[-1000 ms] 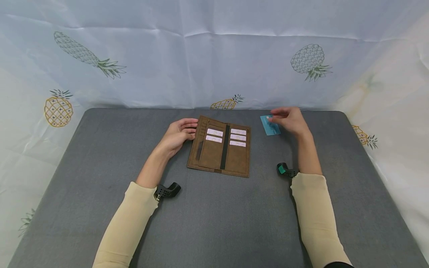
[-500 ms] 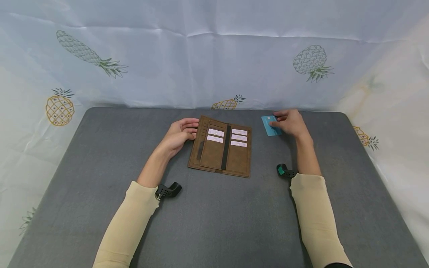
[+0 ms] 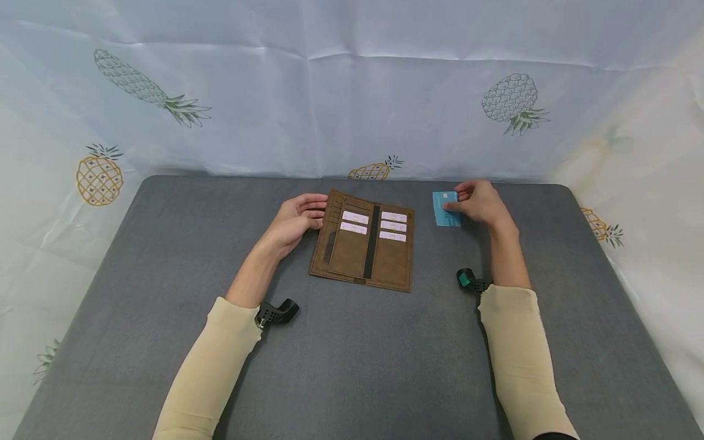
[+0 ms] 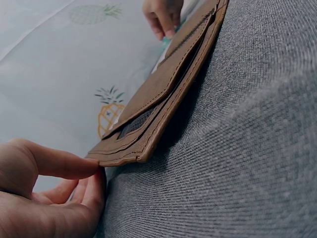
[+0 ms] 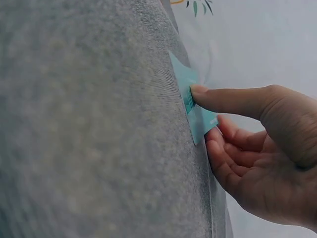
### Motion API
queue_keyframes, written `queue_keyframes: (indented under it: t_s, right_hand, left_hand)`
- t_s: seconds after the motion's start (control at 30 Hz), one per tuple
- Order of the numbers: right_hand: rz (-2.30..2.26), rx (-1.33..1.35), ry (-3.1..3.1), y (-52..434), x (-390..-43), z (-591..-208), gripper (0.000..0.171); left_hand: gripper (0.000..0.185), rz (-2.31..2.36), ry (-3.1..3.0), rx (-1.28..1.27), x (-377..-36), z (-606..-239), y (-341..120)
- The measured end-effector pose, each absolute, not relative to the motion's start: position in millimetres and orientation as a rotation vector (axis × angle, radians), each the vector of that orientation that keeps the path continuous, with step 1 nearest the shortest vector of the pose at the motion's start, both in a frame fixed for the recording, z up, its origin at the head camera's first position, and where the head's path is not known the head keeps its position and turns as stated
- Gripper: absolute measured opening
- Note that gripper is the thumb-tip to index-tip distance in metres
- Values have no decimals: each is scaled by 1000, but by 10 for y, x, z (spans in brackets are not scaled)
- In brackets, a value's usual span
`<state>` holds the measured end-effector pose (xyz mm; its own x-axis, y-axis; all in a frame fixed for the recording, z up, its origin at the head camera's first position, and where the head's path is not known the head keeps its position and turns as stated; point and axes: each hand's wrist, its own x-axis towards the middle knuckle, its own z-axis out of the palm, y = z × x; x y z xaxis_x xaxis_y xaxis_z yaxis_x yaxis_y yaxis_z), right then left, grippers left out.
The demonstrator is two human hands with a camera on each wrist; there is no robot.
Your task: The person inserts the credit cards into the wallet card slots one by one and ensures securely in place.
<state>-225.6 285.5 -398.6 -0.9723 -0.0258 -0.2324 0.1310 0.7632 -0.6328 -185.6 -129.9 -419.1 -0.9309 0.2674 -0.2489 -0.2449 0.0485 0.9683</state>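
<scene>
A brown wallet (image 3: pixel 349 253) lies spread open on the table, with several pale labels showing along its card slots. My left hand (image 3: pixel 291 225) pinches its left edge; in the left wrist view, the thumb (image 4: pixel 74 167) presses on top of the wallet (image 4: pixel 163 84) and the fingers sit beneath. To the right of the wallet, my right hand (image 3: pixel 481 201) pinches a light blue bank card (image 3: pixel 444 215) with a chip near its top. In the right wrist view, the thumb lies on the card's (image 5: pixel 184 82) face and the fingertips are behind its edge.
Grey fabric covers the table (image 3: pixel 357 366). A pale curtain (image 3: pixel 385 110) printed with pineapples hangs along the far edge and both sides. Each wrist carries a black camera mount, the left one (image 3: pixel 277 311) close to the wallet's lower left.
The blue card has turned to stand straighter and shifted slightly right and nearer, the right thumb and fingers closing on it. My left hand and the wallet have barely moved.
</scene>
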Motion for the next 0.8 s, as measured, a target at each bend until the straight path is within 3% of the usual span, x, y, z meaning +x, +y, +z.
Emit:
queue_keyframes:
  t_s: [0.53,0.8]
  right_hand:
    - [-1354,109,2604,2895,-2277,-4078,67]
    - [-1677,-2,2546,2619,-2314,-4077,47]
  left_hand:
    - [66,1943,1969,17,-1849,-4190,-1301]
    - [66,1952,1958,9,-1854,-4182,-1297]
